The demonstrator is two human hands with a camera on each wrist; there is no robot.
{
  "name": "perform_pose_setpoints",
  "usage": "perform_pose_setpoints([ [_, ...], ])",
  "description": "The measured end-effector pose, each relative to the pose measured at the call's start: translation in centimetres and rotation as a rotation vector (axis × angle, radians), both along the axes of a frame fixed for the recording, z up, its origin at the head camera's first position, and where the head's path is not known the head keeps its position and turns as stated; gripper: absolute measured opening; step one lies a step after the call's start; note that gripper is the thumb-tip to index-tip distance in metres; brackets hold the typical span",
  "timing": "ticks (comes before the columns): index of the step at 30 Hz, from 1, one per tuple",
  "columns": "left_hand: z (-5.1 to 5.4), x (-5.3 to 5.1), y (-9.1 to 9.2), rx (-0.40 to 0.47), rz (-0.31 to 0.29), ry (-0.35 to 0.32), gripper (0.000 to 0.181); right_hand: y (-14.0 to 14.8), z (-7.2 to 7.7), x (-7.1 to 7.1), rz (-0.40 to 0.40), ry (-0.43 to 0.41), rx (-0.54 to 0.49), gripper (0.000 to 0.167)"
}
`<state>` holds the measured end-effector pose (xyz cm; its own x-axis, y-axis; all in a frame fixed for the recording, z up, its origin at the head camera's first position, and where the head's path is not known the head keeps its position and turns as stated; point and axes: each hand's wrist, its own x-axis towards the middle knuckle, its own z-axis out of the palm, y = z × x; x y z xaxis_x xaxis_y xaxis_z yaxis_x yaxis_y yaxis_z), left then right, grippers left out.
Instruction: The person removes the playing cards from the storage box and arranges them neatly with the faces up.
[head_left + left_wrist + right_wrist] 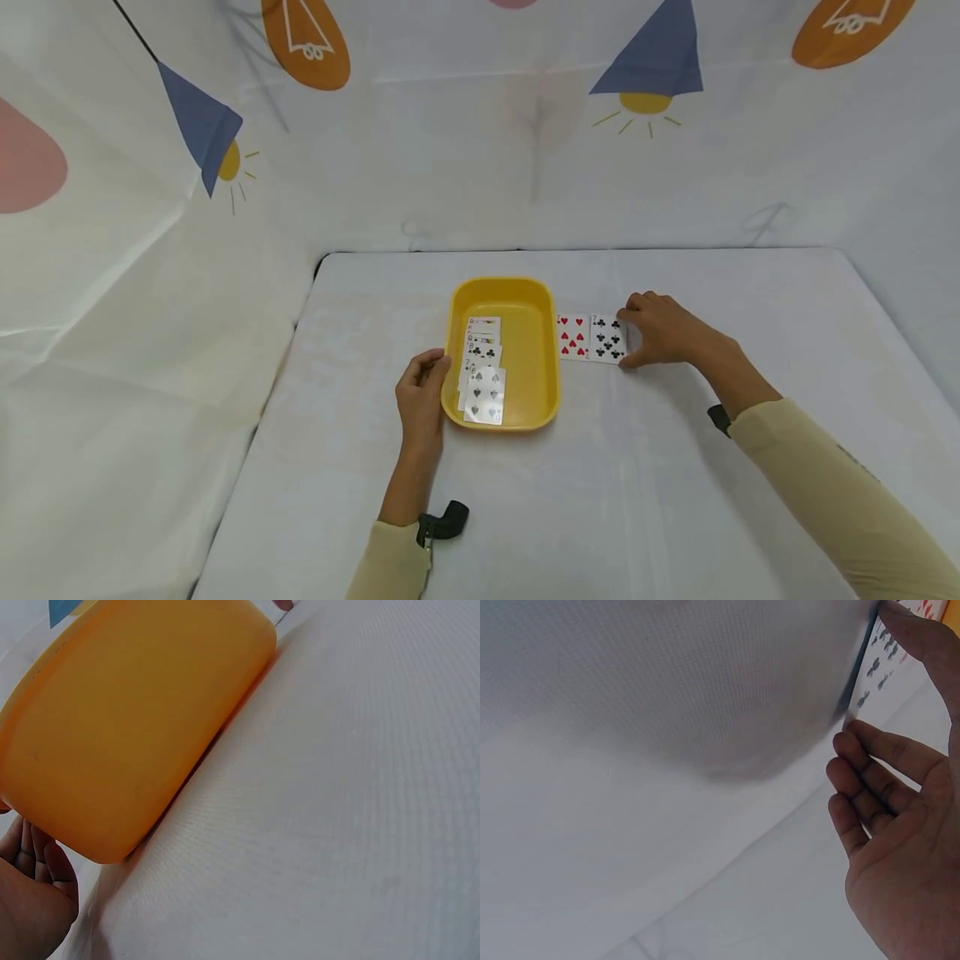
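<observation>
Nearest me: beige left sleeve [390, 562], black wrist device [447, 522] sticking out past the cuff. Left hand [422, 400] on the left wall of the yellow tray [531, 358], thumb at the rim, fingers bent in against the outside; reads as a pinch grip on the edge. Tray sits on the white-covered table [645, 500].

Inside the tray, left side: overlapping column of playing cards, face up. Six of spades [484, 396] at the near end, fully exposed, eight of clubs [486, 353] further up. Cards at the far end are too small for me to call.

Right of tray: seven of hearts [573, 337] just beside the wall, then seven of clubs [608, 339] next to it. Right hand [660, 329] has the clubs card by its outer edge, thumb at the near corner, forefinger at the far one, other fingers loosely bent. Can't tell if that edge is lifted.

Behind the table: white fabric backdrop [450, 167], printed with blue lamps [652, 54] and orange ovals [307, 50].
</observation>
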<state>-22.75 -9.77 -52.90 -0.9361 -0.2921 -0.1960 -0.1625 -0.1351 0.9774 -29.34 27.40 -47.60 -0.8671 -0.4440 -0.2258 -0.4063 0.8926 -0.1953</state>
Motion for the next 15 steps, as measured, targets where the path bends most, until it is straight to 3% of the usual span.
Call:
perform_pose_setpoints([
  [15,-0.24,0.00,0.03,0.004,-0.001,0.018,0.025,0.16,0.30,0.81,-0.018,0.019,-0.016,0.081],
])
